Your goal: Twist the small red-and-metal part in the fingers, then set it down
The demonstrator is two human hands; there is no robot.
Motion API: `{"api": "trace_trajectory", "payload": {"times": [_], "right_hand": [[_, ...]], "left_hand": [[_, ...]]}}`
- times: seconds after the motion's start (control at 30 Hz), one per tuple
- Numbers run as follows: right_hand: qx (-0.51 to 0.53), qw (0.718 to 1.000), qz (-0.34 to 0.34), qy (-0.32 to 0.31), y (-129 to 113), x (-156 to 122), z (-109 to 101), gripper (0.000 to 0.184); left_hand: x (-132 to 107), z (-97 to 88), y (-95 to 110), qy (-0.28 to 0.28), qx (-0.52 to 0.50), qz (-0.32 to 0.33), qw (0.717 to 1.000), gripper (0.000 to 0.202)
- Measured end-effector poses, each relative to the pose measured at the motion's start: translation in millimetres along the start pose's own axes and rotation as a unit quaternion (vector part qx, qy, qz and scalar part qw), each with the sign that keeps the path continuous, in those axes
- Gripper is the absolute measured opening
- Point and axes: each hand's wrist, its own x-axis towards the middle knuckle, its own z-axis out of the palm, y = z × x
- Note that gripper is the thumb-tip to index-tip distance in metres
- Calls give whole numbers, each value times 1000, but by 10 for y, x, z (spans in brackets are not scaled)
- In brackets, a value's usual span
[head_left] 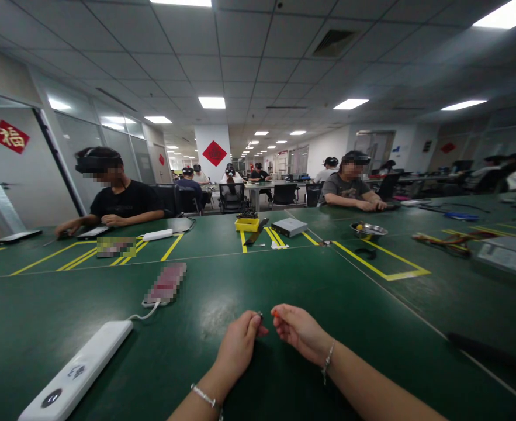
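My left hand (240, 336) is closed, thumb against the fingers, just above the green table (174, 356). A small dark, metallic-looking piece (260, 316) pokes out at its fingertips, too small to name. Facing it across a narrow gap, my right hand (300, 328) pinches a small orange piece (276, 313) between thumb and forefinger. The kind of this orange piece does not show either. The two hands are apart, with both small pieces near each other.
At the left lie a long white power bank (80, 368) and a phone (165, 285) joined by a white cable. Farther back stand a yellow bin (246, 224), a grey metal box (289, 227) and a metal bowl (374, 230). A power supply unit (507, 257) sits at the right. Two people sit opposite.
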Motion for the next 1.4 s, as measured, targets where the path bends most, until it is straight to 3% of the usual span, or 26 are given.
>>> {"api": "trace_trajectory", "payload": {"times": [0.2,0.33,0.57,0.73,0.87,1.13,1.4], "right_hand": [[35,999,19,-19,-8,-33,72,29],[45,999,-6,-15,5,-43,83,25],[54,998,-37,23,8,-31,53,25],[42,998,-22,38,-27,-51,92,23],[45,998,-1,38,-52,-61,108,19],[-27,996,-60,59,50,-15,73,26],[-48,995,-57,65,98,-32,147,33]], "left_hand": [[-17,-9,16,9,31,-1,999,37],[-24,-20,26,15,38,-2,999,36],[13,15,-27,42,-24,11,999,16],[18,18,-48,67,-6,16,998,12],[21,21,-40,69,-5,12,998,11],[-5,22,3,50,15,16,999,19],[-60,6,101,41,91,25,995,20]]}}
